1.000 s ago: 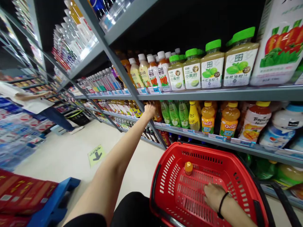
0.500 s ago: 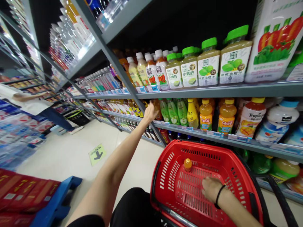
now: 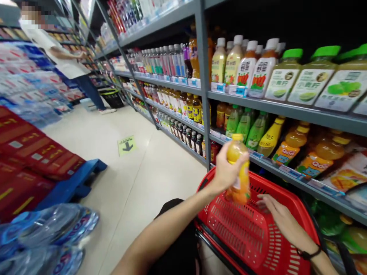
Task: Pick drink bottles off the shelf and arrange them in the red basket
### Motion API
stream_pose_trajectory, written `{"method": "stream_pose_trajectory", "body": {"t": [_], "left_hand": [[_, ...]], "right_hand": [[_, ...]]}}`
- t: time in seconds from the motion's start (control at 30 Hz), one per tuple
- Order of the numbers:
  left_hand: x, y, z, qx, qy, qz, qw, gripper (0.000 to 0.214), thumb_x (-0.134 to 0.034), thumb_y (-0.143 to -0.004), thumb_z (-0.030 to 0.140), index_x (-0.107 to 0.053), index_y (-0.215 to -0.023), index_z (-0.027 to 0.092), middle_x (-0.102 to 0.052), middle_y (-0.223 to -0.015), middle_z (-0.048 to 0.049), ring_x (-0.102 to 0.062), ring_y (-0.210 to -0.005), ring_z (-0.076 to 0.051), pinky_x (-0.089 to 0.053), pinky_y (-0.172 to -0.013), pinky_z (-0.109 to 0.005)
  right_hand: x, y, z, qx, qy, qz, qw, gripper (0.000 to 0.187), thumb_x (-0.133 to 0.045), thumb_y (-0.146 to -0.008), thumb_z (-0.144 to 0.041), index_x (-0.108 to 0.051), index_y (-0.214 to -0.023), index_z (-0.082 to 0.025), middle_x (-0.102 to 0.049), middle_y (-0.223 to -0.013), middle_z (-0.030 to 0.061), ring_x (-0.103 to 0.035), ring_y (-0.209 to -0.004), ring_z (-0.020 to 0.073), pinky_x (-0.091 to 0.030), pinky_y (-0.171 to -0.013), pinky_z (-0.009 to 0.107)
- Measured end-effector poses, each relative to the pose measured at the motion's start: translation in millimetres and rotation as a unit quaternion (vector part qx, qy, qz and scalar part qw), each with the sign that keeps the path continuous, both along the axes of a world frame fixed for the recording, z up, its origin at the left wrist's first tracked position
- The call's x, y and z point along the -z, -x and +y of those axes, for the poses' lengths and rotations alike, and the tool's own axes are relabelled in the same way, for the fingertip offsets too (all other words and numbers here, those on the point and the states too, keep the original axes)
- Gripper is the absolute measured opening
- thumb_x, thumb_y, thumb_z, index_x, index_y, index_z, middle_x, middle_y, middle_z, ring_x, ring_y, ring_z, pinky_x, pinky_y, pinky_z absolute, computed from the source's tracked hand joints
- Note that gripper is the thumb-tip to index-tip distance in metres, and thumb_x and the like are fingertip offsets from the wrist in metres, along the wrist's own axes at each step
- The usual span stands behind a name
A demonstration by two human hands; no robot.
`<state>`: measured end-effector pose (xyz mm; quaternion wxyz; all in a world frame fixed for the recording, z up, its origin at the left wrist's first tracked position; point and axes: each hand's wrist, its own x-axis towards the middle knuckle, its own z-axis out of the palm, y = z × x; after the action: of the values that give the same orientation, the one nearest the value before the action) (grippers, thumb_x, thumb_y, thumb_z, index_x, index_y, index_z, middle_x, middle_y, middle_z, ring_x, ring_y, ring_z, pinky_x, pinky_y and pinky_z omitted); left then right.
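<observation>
My left hand (image 3: 228, 166) is wrapped round a juice bottle (image 3: 243, 175) with a yellow cap and orange juice, holding it upright over the red shopping basket (image 3: 229, 229). The bottle is slightly blurred. Over the basket's right part is my right hand (image 3: 276, 215), fingers stretched out and nothing in them, with a black band at the wrist. The small orange bottle in the basket is hidden behind the held one. Just beyond the basket, green bottles (image 3: 243, 122), a yellow bottle (image 3: 272, 135) and Qoo bottles (image 3: 289, 143) stand on the lower shelf.
Shelving with a grey post (image 3: 203, 76) runs along the right. A person in a white top (image 3: 61, 57) stands far left near a black basket (image 3: 111, 98). Red cartons (image 3: 31, 152) rest on a blue pallet (image 3: 77, 179); water bottles (image 3: 54, 225) lie at lower left. An arrow sign (image 3: 127, 145) marks the floor.
My left hand has come back from the lower shelf with a juice bottle and is over the basket. My right hand has risen from inside the basket and opened. The view has turned left.
</observation>
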<state>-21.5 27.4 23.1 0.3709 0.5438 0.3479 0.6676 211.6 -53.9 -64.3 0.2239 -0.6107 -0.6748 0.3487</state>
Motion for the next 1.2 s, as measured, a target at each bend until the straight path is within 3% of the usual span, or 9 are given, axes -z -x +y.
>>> {"method": "stream_pose_trajectory", "body": {"t": [0.03,0.1,0.3,0.47,0.63,0.73,0.9,1.03,1.2], "left_hand": [[4.9,-8.7,-9.4,0.090,0.059,-0.036,0.993,0.056,-0.077,-0.085,0.056,-0.061,-0.124,0.018,-0.070,-0.097,-0.0058,-0.067,-0.075,-0.017,-0.057,-0.068,-0.029],[16.5,-20.8,-19.0,0.172,0.121,-0.068,0.975,0.057,-0.084,-0.079,0.054,-0.065,-0.119,0.018,-0.071,-0.096,-0.0061,-0.066,-0.075,-0.016,-0.057,-0.069,-0.028],[46.1,-14.5,-6.2,0.148,0.204,-0.072,0.965,0.054,-0.095,-0.066,0.045,-0.070,-0.106,0.020,-0.070,-0.092,-0.0036,-0.065,-0.080,-0.016,-0.055,-0.071,-0.025],[38.1,9.3,-6.5,0.235,0.178,-0.118,0.948,0.052,-0.095,-0.067,0.043,-0.068,-0.103,0.016,-0.064,-0.086,-0.0004,-0.057,-0.071,-0.011,-0.048,-0.065,-0.021],[29.6,29.2,-16.9,0.320,0.152,-0.105,0.929,0.055,-0.092,-0.073,0.034,-0.066,-0.117,0.016,-0.065,-0.097,-0.0023,-0.060,-0.081,-0.013,-0.051,-0.076,-0.024],[29.5,32.7,-18.0,0.325,0.146,-0.091,0.930,0.051,-0.090,-0.074,0.032,-0.066,-0.116,0.016,-0.065,-0.097,-0.0026,-0.061,-0.086,-0.015,-0.052,-0.079,-0.025],[28.1,26.0,-24.5,0.333,0.126,-0.052,0.933,0.057,-0.088,-0.076,0.034,-0.066,-0.125,0.014,-0.067,-0.100,-0.0056,-0.062,-0.089,-0.017,-0.053,-0.080,-0.027],[30.4,12.9,-35.1,0.264,0.116,-0.003,0.958,0.057,-0.088,-0.076,0.035,-0.067,-0.125,0.014,-0.070,-0.105,-0.0067,-0.063,-0.088,-0.017,-0.053,-0.078,-0.026],[35.1,-2.7,-42.0,0.171,0.103,0.070,0.977,0.041,-0.084,-0.083,0.040,-0.066,-0.109,0.014,-0.066,-0.091,-0.0020,-0.057,-0.077,-0.013,-0.049,-0.070,-0.023]], "right_hand": [[2.9,1.4,-0.7,0.024,0.006,0.045,0.999,0.078,-0.023,-0.100,-0.074,-0.064,-0.134,-0.017,-0.067,-0.140,0.0190,-0.062,-0.132,0.0317,-0.046,-0.115,0.044],[8.4,10.1,-4.5,0.067,0.043,0.111,0.991,0.089,-0.022,-0.092,-0.087,-0.067,-0.129,-0.020,-0.071,-0.130,0.0185,-0.064,-0.129,0.0354,-0.052,-0.109,0.048],[9.7,68.9,-25.6,0.072,0.245,0.364,0.896,0.086,-0.031,-0.091,-0.088,-0.069,-0.122,-0.017,-0.074,-0.087,0.0146,-0.075,-0.082,0.0335,-0.063,-0.071,0.045],[14.1,88.3,-29.7,0.085,0.175,0.403,0.894,0.067,-0.055,-0.091,-0.077,-0.071,-0.114,-0.016,-0.073,-0.084,0.0115,-0.073,-0.077,0.0295,-0.062,-0.068,0.041],[23.0,80.5,-26.4,0.167,0.075,0.306,0.934,0.082,-0.080,-0.065,-0.082,-0.073,-0.115,-0.018,-0.076,-0.115,0.0157,-0.069,-0.112,0.0373,-0.057,-0.100,0.050],[23.0,78.6,-25.2,0.109,0.056,0.287,0.950,0.086,-0.078,-0.069,-0.081,-0.071,-0.126,-0.018,-0.073,-0.126,0.0165,-0.065,-0.122,0.0380,-0.048,-0.113,0.052],[25.5,74.9,-28.3,0.031,0.037,0.266,0.963,0.068,-0.071,-0.085,-0.071,-0.067,-0.128,-0.018,-0.073,-0.123,0.0142,-0.067,-0.114,0.0331,-0.051,-0.106,0.049],[26.7,76.9,-30.8,0.033,0.036,0.269,0.962,0.058,-0.080,-0.083,-0.062,-0.064,-0.117,-0.018,-0.073,-0.101,0.0082,-0.066,-0.085,0.0235,-0.057,-0.080,0.037],[23.5,84.7,-32.2,0.051,0.033,0.328,0.943,0.053,-0.083,-0.083,-0.055,-0.064,-0.117,-0.019,-0.073,-0.104,0.0066,-0.066,-0.093,0.0214,-0.055,-0.084,0.034]]}}
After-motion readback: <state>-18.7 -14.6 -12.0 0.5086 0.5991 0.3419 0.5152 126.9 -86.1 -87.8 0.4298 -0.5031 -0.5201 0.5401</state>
